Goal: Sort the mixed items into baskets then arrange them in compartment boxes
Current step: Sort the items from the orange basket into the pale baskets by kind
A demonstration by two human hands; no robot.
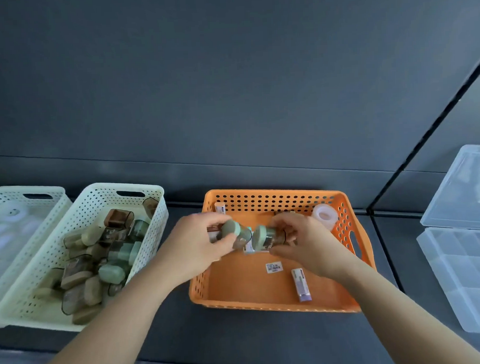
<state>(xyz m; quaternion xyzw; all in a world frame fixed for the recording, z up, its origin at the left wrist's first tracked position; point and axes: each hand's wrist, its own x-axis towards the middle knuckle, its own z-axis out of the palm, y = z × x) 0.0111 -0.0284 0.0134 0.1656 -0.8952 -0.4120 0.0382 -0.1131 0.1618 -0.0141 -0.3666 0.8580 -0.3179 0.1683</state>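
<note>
The left hand (197, 240) is closed around a small green-capped container (233, 232), its round cap end turned toward the camera. The right hand (308, 240) grips a second green-capped container (266, 237), fingers wrapped over its brownish body. The two containers nearly meet, cap to cap, above the middle of the orange basket (265, 293), towards its far wall.

Inside the orange basket, a purple tube (301, 285) lies on the floor near the front right corner, beside the right forearm. A white barcode sticker (274, 268) sits on the basket floor just left of it. A translucent white roll of tape (324, 216) leans in the far right corner, and another small tube (220, 207) stands against the far wall by the far left corner.

To the left on the dark tabletop (267, 340), the cream basket (32, 306) is heaped with green and brown capped containers (99, 259) of the same kind. Further left, at the tabletop's left edge, a second pale basket (3, 197) holds whitish items, too blurred to tell what they are.

At the right edge lie a clear compartment box (465, 276) and, behind it, what looks like a clear lid or second box (464, 185).
</note>
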